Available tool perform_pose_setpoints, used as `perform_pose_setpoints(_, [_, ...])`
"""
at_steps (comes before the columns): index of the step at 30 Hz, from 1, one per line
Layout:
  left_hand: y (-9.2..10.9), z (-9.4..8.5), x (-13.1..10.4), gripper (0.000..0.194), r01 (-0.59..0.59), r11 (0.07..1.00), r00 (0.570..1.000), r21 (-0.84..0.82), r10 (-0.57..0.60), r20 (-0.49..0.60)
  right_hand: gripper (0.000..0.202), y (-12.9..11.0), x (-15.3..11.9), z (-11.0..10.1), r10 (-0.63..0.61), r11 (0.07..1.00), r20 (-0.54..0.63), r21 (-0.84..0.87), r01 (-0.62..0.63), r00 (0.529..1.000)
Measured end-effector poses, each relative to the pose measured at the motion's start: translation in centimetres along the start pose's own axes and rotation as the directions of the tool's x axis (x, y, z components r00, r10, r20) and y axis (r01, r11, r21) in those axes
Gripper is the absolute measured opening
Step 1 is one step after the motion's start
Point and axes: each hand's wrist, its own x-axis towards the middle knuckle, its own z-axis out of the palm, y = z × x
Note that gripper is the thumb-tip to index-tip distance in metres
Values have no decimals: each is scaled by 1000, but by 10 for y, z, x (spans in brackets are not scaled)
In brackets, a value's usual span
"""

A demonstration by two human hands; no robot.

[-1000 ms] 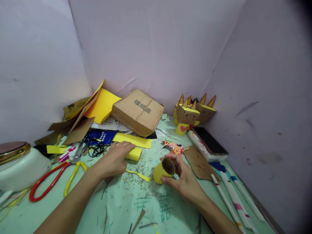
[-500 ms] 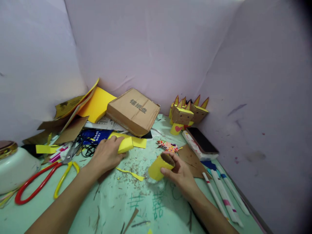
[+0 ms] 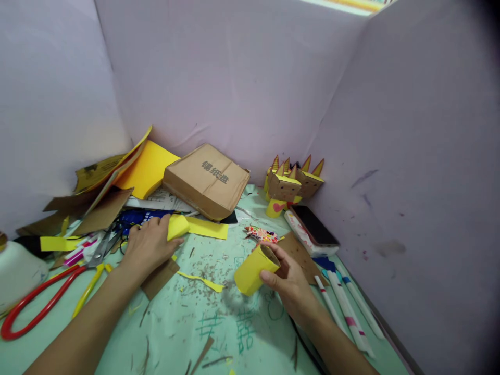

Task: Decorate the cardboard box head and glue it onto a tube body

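Observation:
My right hand [image 3: 287, 276] holds a yellow paper-covered cardboard tube [image 3: 250, 273], thumb on the near side and fingers behind. The tube is tilted, its open brown end towards the upper right. My left hand [image 3: 150, 245] is closed round a small yellow paper-covered piece [image 3: 178, 227], whose far part sticks out between thumb and fingers; the rest is hidden. Beyond it lies a flat yellow paper strip [image 3: 209, 229]. Under the left wrist is a brown cardboard scrap [image 3: 160, 278]. A thin yellow paper sliver [image 3: 203, 281] lies between the hands among brown crumbs.
Scissors [image 3: 42, 297] with red and yellow handles lie at left beside a white container [image 3: 21, 273]. Behind are a cardboard box [image 3: 207, 179] and yellow sheets [image 3: 148, 169]. At right stand cardboard figures [image 3: 287, 185], with a phone [image 3: 316, 224] and white markers [image 3: 349, 310] nearer.
My left hand has drawn the small yellow piece left, away from the yellow strip, uncovering more of the cardboard scrap. My right hand still holds the tube. The view has shifted slightly.

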Motion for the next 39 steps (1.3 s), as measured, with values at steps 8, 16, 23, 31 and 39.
perform_pose_setpoints(8, [57,-19,-37,42,-112,666,993,-737,106,-56,61,-3,-6,4,75,985,68,153,-85,995])
perform_pose_setpoints(16, [113,-9,-89,31,22,452,914,-892,353,201,57,2,-12,13,80,990,148,105,-96,986])
perform_pose_setpoints(23, [112,-8,-90,34,98,494,915,-864,296,274,76,7,-10,12,125,985,121,102,-138,985])
perform_pose_setpoints(31, [109,1,-88,50,127,144,874,-981,451,179,66,-4,-12,12,156,977,110,130,-170,982])
perform_pose_setpoints(39, [113,8,-93,66,565,-276,748,-777,569,341,69,-7,-14,10,172,975,165,114,-192,971])
